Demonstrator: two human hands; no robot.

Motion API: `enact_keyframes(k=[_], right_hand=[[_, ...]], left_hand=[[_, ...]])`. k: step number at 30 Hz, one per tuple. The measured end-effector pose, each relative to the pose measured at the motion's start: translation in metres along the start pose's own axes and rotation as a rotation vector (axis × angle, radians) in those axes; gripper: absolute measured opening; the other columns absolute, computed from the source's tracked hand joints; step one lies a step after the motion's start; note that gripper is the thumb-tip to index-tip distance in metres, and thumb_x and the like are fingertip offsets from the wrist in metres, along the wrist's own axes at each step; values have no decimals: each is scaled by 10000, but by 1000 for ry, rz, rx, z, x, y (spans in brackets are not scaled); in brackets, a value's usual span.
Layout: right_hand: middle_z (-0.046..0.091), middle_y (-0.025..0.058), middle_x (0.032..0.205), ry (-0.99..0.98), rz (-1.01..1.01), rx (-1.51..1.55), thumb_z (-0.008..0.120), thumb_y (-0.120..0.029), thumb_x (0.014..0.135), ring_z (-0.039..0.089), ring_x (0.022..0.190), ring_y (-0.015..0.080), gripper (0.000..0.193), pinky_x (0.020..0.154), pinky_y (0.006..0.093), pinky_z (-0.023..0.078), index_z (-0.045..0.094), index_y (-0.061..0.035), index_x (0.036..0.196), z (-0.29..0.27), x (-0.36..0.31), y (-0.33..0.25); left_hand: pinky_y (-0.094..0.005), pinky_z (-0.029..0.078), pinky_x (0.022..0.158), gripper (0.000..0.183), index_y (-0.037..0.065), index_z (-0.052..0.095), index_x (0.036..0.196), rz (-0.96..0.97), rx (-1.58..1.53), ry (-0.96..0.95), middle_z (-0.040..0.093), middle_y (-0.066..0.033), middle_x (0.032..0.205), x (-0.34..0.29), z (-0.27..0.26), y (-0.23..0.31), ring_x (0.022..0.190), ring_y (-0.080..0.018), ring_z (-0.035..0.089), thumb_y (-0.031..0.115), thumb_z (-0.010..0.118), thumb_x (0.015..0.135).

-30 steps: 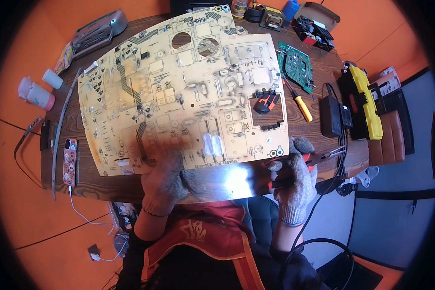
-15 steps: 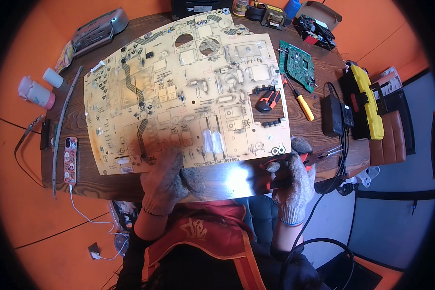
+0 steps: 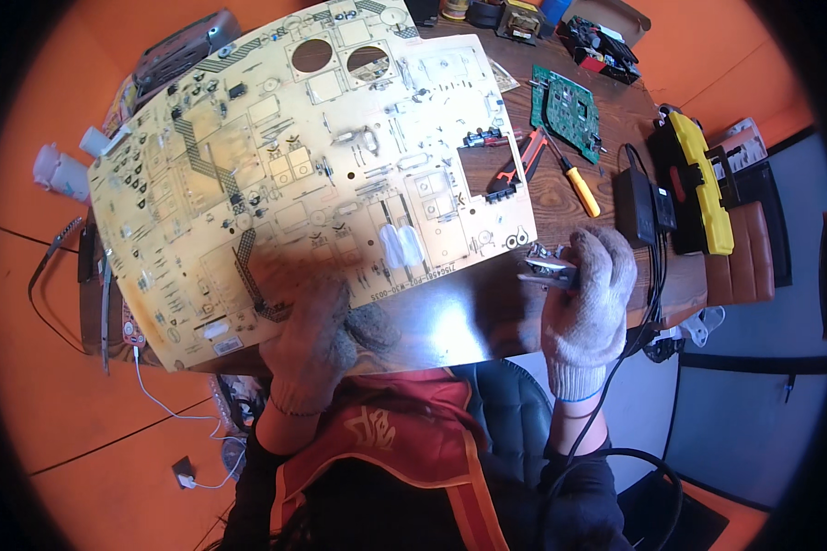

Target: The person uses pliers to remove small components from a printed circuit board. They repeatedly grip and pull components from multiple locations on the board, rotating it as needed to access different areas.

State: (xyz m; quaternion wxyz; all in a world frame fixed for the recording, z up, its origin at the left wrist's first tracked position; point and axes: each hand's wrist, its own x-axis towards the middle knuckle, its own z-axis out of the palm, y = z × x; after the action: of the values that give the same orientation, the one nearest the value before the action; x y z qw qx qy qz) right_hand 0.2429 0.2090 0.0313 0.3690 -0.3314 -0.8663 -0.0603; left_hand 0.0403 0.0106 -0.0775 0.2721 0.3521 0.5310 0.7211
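A large tan circuit board [image 3: 326,216], marked with dark traces, is held up at a tilt over the table. My gloved left hand [image 3: 308,340] is closed on its near edge, left of the middle. Off the board's near right corner, my gloved right hand [image 3: 593,298] grips a small metallic piece [image 3: 549,266]; its kind I cannot make out, and fingers cover part of it. Partly seen through a cutout in the board is a red-and-black handled tool [image 3: 524,156]. A screwdriver with a yellow handle [image 3: 583,191] lies beyond my right hand.
A green circuit board [image 3: 568,115] lies at the far right. Black power adapters [image 3: 636,209] with cables stand before a yellow-and-black toolbox [image 3: 698,184]. An open box of parts [image 3: 602,46] sits at the back. A white cup [image 3: 60,170] stands left, beside the tan board.
The tan board has shifted left and tilted, its left side coming nearer. My right hand has moved right, away from the board's edge, with a metallic piece now showing in its fingers.
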Motion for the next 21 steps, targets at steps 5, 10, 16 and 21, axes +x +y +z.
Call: enact_keyframes(k=[5, 10, 16, 21], right_hand=[[580, 170, 1101, -36, -78, -11, 616, 120, 654, 561, 1067, 354, 447, 898, 421, 477, 596, -33, 1074, 3, 13, 3], [568, 171, 1113, -78, -136, 23, 578, 115, 609, 549, 1069, 372, 499, 906, 439, 474, 588, -39, 1084, 10, 18, 4], [559, 174, 1130, -142, -148, -7, 589, 85, 582, 540, 1073, 393, 535, 913, 462, 468, 576, -49, 1100, 6, 21, 1], [571, 181, 1101, -155, -214, -18, 602, 78, 600, 559, 1049, 393, 516, 910, 461, 472, 575, -50, 1099, 7, 26, 3]], left_hand=[[-300, 534, 835, 328, -91, 462, 1294, -28, -411, 304, 585, -163, 1196, 8, 33, 43, 1003, -188, 609, 28, 431, 991], [-276, 527, 828, 357, -62, 411, 1341, 36, -400, 346, 605, -135, 1135, 23, 53, 75, 955, -148, 608, 2, 444, 991], [-391, 496, 923, 434, -68, 382, 1365, 54, -552, 220, 545, -212, 1244, 17, 31, 42, 1070, -280, 590, 148, 364, 990], [-428, 490, 964, 415, -98, 442, 1306, -9, -662, 163, 530, -244, 1261, 12, 22, 34, 1091, -332, 592, 155, 365, 987]])
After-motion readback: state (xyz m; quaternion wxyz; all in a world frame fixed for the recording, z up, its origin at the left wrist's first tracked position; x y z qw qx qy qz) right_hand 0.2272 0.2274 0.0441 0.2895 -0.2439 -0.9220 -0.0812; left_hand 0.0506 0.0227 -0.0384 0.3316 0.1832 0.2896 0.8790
